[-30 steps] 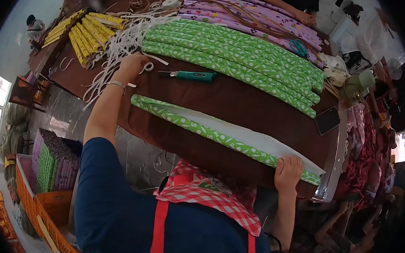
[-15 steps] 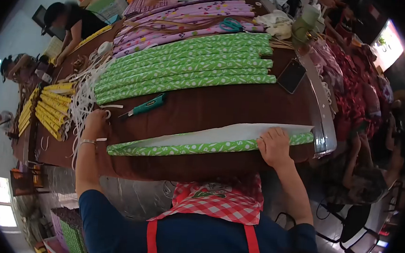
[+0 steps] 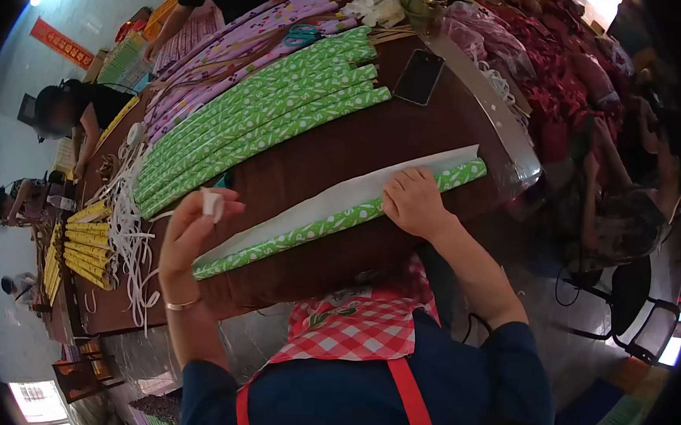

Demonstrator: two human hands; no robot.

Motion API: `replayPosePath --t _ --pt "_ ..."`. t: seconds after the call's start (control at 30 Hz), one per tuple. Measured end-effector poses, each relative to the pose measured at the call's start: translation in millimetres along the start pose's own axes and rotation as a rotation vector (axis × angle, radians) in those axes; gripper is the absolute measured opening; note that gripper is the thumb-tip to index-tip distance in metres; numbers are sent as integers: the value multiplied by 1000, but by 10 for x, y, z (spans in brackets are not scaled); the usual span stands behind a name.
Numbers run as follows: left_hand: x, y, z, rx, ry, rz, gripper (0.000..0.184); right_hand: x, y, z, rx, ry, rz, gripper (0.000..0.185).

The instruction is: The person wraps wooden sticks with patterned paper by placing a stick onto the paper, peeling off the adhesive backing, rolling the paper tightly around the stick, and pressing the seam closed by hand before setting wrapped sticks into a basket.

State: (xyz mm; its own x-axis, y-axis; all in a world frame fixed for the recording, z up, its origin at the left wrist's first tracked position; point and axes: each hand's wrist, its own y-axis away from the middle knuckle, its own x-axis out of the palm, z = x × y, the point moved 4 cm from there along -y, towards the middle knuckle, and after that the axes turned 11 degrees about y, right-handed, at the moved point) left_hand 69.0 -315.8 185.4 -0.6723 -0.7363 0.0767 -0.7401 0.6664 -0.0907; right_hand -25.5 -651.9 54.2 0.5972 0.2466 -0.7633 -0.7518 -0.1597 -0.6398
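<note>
My left hand (image 3: 189, 233) is raised over the left end of a green patterned paper roll (image 3: 308, 230), with a short white strip (image 3: 212, 204) pinched in its fingers. The roll lies slantwise on the brown-covered table, part rolled, with a white flap (image 3: 342, 193) of its inner side standing along the far edge. Curled over the roll's right part, my right hand (image 3: 416, 202) presses on it and the flap. A teal-handled cutter (image 3: 225, 181) lies behind my left hand, mostly hidden by it.
Finished green rolls (image 3: 260, 116) lie beyond, then purple ones (image 3: 242, 40) with teal scissors (image 3: 301, 36) on top. A phone (image 3: 419, 77) lies at their right. White strips (image 3: 130, 221) and yellow rolls (image 3: 89, 250) are at left. Other people work around the table.
My left hand has risen from the table and moved right, now holding a white strip. The view has turned, so the table and roll slant. My right hand stays on the roll.
</note>
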Motion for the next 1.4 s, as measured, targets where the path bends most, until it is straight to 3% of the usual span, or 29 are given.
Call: replayPosePath --t 0.17,0.33,0.4,0.57,0.63,0.87,1.07,1.13,1.27,1.33,1.4 --pt "1297 -795 680 -101 328 418 22 -61 69 -14 126 26 36 24" --pt "1697 -1462 1256 -278 367 485 24 -109 101 -111 287 114 232 56" --pt "1751 -1627 1445 -389 477 389 17 -93 117 -110 286 145 104 57" --pt "1693 -1686 1651 -523 603 299 15 -121 193 -190 256 39 187 46" --pt "1691 -1665 1671 -562 440 245 16 -165 235 -279 236 -11 249 35" --pt "1759 -1645 1694 -581 202 299 15 -375 413 -945 377 260 161 33" --pt "1912 -1692 1725 -584 111 396 23 -361 447 -948 386 214 214 35" --pt "2049 -1740 1697 -396 176 338 23 -394 447 -958 385 203 223 36" --pt "2015 -1766 1792 -453 91 349 27 -456 458 -958 326 189 282 39" --pt "1998 -1757 1840 -273 -43 426 26 -452 509 -961 323 158 293 40" --pt "1994 -1755 1808 -324 -29 407 27 -452 564 -975 328 106 256 40"
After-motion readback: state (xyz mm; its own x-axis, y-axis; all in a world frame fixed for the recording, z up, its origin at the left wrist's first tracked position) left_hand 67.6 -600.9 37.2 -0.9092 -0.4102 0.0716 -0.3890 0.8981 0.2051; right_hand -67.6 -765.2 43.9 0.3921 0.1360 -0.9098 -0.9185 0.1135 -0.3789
